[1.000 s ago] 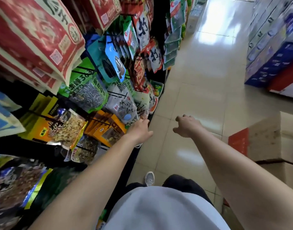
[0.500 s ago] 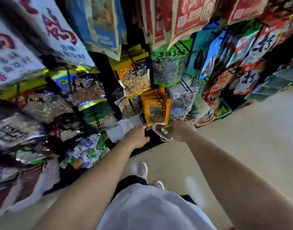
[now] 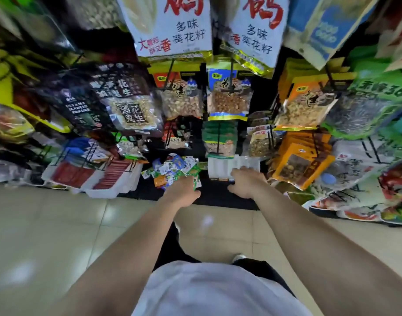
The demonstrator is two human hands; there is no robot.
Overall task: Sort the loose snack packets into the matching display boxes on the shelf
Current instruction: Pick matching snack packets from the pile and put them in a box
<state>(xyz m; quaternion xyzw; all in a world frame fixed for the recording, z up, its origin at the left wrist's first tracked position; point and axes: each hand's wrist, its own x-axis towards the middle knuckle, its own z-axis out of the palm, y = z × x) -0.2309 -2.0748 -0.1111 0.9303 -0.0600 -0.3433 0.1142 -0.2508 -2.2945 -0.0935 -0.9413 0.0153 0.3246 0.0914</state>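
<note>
A heap of small loose snack packets, green, white and blue, lies on the bottom shelf. My left hand reaches into its near edge with the back of the hand up. The fingers curl around a small green packet that sticks out beside them. Just to the right stands a white display box. My right hand rests at the box's front right corner with its fingers turned away from me, so what they hold is hidden.
White trays of red packets sit at the lower left of the shelf. Orange bags hang to the right of my right hand. Peanut and seed bags hang on hooks above. Beige floor tiles lie below, and one shoe shows.
The view has swung round to face the shelf squarely. Both hands have dropped to the bottom shelf, the left into the loose heap. The packet seen in my right hand no longer shows.
</note>
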